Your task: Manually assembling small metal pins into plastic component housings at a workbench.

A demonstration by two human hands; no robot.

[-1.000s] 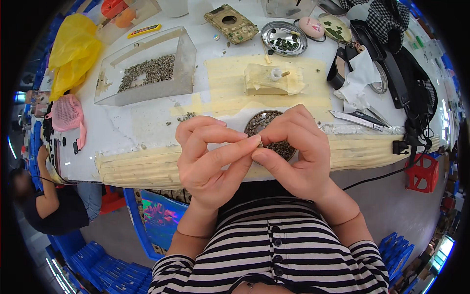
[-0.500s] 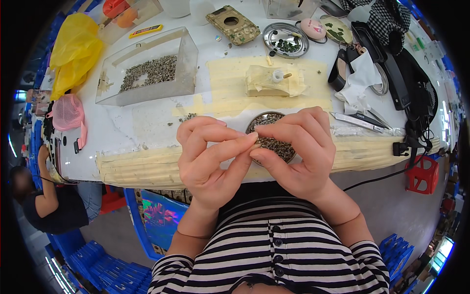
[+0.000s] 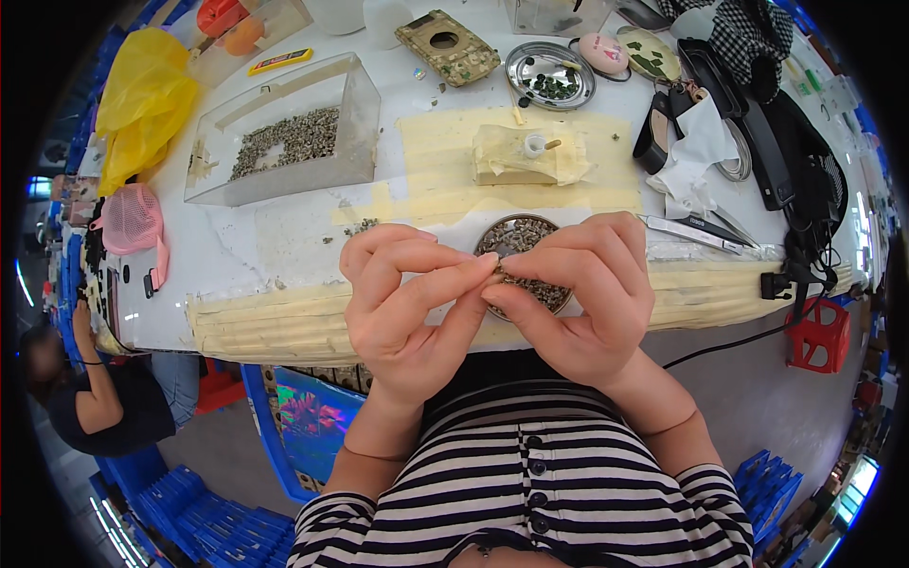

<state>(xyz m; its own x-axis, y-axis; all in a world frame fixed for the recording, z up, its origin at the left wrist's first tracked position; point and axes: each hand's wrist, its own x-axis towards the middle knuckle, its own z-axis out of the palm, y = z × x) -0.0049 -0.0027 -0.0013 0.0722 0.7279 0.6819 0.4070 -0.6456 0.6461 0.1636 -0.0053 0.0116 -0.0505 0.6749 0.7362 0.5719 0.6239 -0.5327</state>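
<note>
Over a round dish (image 3: 519,227) filled with small grey-brown parts, my two hands meet fingertip to fingertip. My left hand (image 3: 407,308) is closed in a pinch of thumb and forefinger. Facing it, my right hand (image 3: 592,298) pinches the same way, its tips touching or nearly touching the left ones. Whatever lies between the fingertips is too small and covered to name. Beyond the dish stands a block wrapped in yellowish tape (image 3: 516,168), with a small white cup (image 3: 535,145) on top.
A clear bin (image 3: 355,156) holding many small parts stands left. Behind are a camouflage-patterned model hull (image 3: 449,49) and a metal dish (image 3: 516,85) of dark green pieces. Tweezers (image 3: 686,232) and a black strap (image 3: 653,137) lie right. Another person (image 3: 99,402) sits far left.
My right fingers have shifted slightly, the forefinger drawing a little back from the left fingertips and bending. My left hand stays nearly still. The person at far left moved an arm slightly.
</note>
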